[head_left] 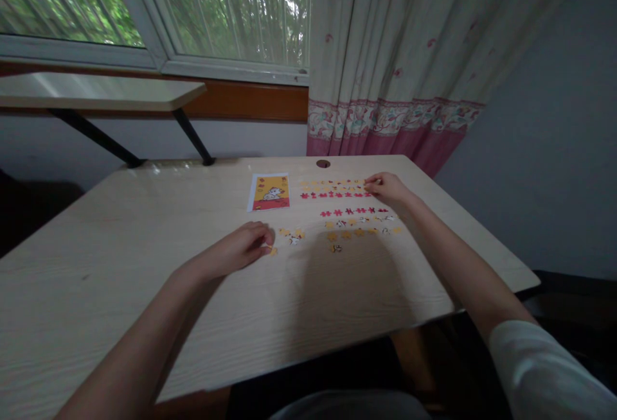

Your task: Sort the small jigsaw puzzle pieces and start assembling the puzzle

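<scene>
My left hand rests low over the table with its fingers closed on a yellow puzzle piece. Just right of it lies a small group of yellow and white puzzle pieces. Further back, my right hand pinches at the right end of the upper rows, its fingertips on a small puzzle piece that they mostly cover. Those rows hold yellow pieces and red pieces. Nearer to me are another red row and rows of yellow and white pieces.
A picture card with a white animal on yellow and red lies left of the rows. One loose piece sits in front of them. The wooden table has a cable hole and a raised shelf at back left. A curtain hangs behind.
</scene>
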The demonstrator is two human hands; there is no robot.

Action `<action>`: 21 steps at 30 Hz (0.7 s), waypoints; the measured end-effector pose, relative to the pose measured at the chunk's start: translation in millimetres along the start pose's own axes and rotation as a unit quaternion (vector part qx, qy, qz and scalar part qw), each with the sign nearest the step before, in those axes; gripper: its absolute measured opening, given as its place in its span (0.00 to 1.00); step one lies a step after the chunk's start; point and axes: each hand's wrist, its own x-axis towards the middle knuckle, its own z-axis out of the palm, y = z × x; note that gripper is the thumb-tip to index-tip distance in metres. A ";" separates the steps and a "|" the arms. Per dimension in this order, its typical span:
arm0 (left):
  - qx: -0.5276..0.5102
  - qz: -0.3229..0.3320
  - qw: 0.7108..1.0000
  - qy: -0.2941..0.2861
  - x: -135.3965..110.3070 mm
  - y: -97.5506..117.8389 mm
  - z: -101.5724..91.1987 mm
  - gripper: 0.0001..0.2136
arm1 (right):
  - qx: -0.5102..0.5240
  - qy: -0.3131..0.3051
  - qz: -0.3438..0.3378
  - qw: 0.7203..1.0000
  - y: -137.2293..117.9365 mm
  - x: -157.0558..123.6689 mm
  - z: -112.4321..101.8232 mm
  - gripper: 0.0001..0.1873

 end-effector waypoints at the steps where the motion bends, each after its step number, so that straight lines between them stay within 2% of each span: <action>1: 0.001 0.000 1.000 0.002 0.2 0.4 -0.2 0.05 | -0.005 0.008 -0.021 1.000 -8.8 -3.2 0.5 0.13; 5: -0.007 0.004 1.000 -0.002 1.1 4.2 -2.3 0.05 | 0.002 0.032 -0.118 0.992 -49.5 -19.4 5.4 0.10; 10: 0.005 -0.016 1.000 0.007 0.3 8.8 -5.5 0.05 | 0.038 0.008 -0.228 0.973 -88.0 -44.0 20.5 0.08; 16: 0.019 -0.026 0.999 0.014 -2.1 2.1 -6.5 0.06 | 0.036 -0.051 -0.317 0.946 -115.0 -84.7 51.2 0.07; 21: 0.008 -0.032 0.999 0.000 -3.1 -3.1 -4.5 0.06 | 0.005 -0.123 -0.347 0.930 -138.9 -112.7 63.4 0.08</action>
